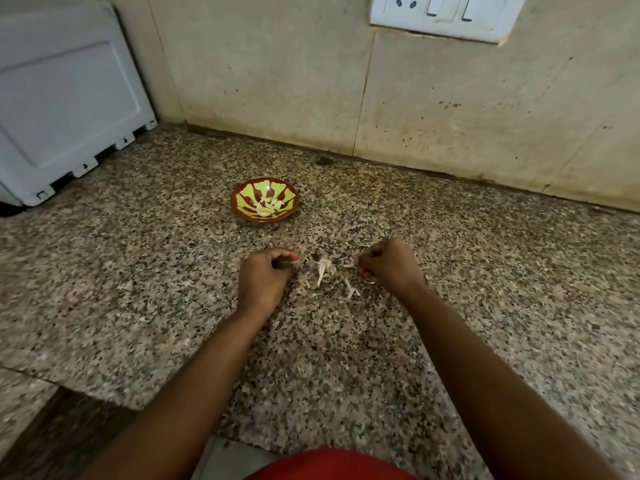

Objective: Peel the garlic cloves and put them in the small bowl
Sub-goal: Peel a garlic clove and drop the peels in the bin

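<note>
A small brown bowl [239, 206] with a yellow-green pattern sits on the speckled granite counter [138, 271]. Several peeled garlic cloves [268, 206] lie inside it. In front of the bowl, both hands hover low over the counter. My left hand [266, 277] has curled fingers pinched together on something small and pinkish, mostly hidden. My right hand [389, 265] is curled too and pinches a strip of pale garlic skin [347, 265]. Between the hands lie loose garlic peels [323, 271].
A white appliance [65, 98] stands at the back left on the counter. The stained beige wall [450, 98] runs behind, with a white switch plate [443, 15] at the top. The counter's front edge steps down at the lower left.
</note>
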